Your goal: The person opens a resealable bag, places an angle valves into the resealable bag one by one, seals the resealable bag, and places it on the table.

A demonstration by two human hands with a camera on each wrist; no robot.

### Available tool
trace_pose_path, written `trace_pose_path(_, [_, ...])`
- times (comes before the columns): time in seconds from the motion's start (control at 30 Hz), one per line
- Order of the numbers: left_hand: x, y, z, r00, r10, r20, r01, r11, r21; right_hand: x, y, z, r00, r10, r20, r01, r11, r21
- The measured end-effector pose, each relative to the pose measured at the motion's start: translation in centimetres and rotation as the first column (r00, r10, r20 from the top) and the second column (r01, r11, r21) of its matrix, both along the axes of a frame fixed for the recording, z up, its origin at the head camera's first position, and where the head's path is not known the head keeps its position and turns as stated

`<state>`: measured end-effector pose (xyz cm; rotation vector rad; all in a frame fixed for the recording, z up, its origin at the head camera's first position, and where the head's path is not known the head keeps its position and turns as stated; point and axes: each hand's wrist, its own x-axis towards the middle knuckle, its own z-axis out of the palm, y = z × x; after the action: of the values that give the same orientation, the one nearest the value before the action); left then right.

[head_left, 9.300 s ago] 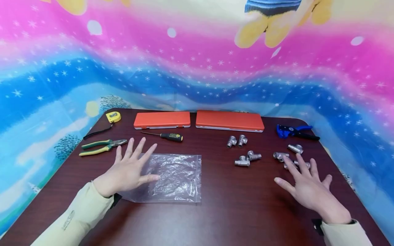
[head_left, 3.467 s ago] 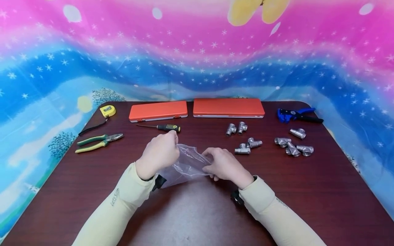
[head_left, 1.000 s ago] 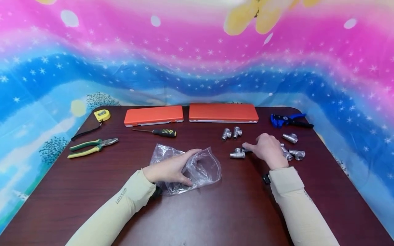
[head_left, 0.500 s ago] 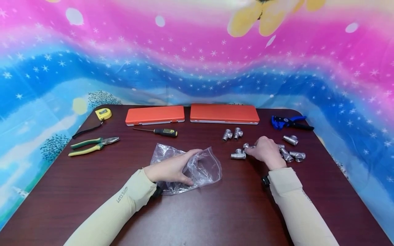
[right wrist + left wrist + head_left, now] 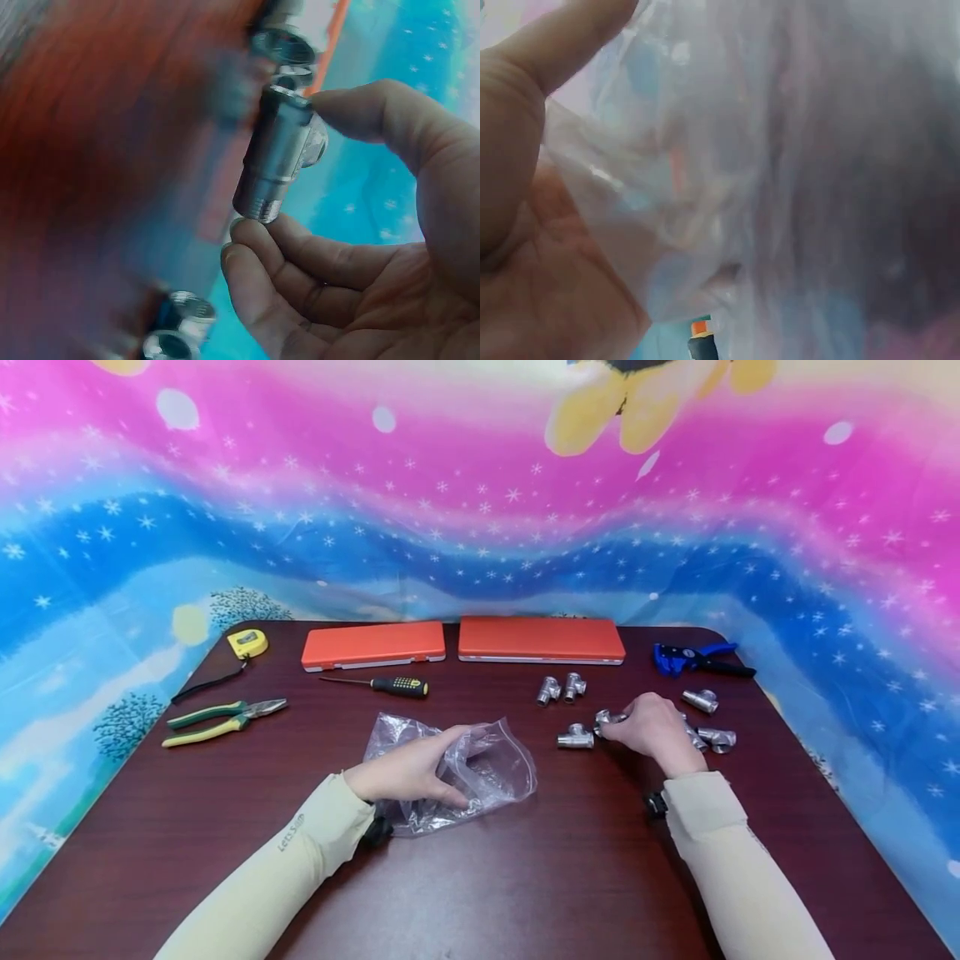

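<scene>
Item: clear plastic bag [image 5: 465, 772], crumpled, lying near the middle of the dark wooden table [image 5: 525, 877]; the left hand [image 5: 408, 770] is gripping its near side, fingers curled into the film, and the left wrist view is showing the plastic pressed against the palm [image 5: 547, 300]. Item: metal tee fitting [image 5: 281, 154], silver, threaded at one end; the right hand [image 5: 654, 728] is pinching it between thumb and fingers, right of the bag and just above the tabletop. Item: a second tee fitting [image 5: 575, 737] is lying just left of that hand. Item: a pair of fittings [image 5: 558, 688] is sitting behind it, toward the cases. Item: further loose fittings [image 5: 708, 720] are lying just right of the right hand. Item: two orange cases [image 5: 457, 643] are resting side by side along the far edge. Item: screwdriver [image 5: 382, 683] is lying in front of the left case. Item: green-and-yellow pliers [image 5: 221, 720] and yellow tape measure [image 5: 247, 643] are occupying the left end. Item: blue-handled tool [image 5: 693, 658] is lying at the far right corner.
</scene>
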<state>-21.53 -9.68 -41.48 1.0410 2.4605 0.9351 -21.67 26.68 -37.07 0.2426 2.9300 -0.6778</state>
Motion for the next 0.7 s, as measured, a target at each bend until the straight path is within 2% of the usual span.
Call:
trace_pose_path(0.13, [-0.1, -0.3, 0.0, 1.0, 0.012, -0.004, -0.012, 1.0, -0.001, 1.4, -1.2, 1.5, 0.994, 0.072, -0.085, -0.076, 0.996, -0.047])
trace_pose_path(0.23, [-0.2, -0.4, 0.0, 1.0, 0.012, -0.009, -0.012, 1.0, -0.004, 3.0, -3.4, 2.8, 0.965, 0.169, -0.198, -0.193, 0.975, -0.108])
trace_pose_path(0.37, [-0.2, -0.6, -0.1, 1.0, 0.009, -0.012, -0.009, 1.0, -0.011, 5.0, -7.2, 3.6, 0.89, 0.304, -0.34, -0.363, 0.923, -0.126])
trace_pose_path(0.57, [-0.2, -0.5, 0.1, 1.0, -0.006, -0.018, 0.006, 1.0, -0.004, 6.1, -11.0, 2.1, 0.741, 0.485, -0.464, -0.523, 0.851, 0.053])
trace_pose_path(0.63, [-0.1, -0.5, 0.1, 1.0, -0.015, -0.027, 0.015, 1.0, -0.006, 6.1, -11.7, 1.6, 0.71, 0.522, -0.472, -0.541, 0.834, 0.109])
trace_pose_path(0.7, [-0.1, -0.5, 0.1, 0.999, -0.024, -0.033, 0.024, 1.0, -0.005, 6.0, -12.1, 1.2, 0.69, 0.549, -0.472, -0.55, 0.821, 0.15])
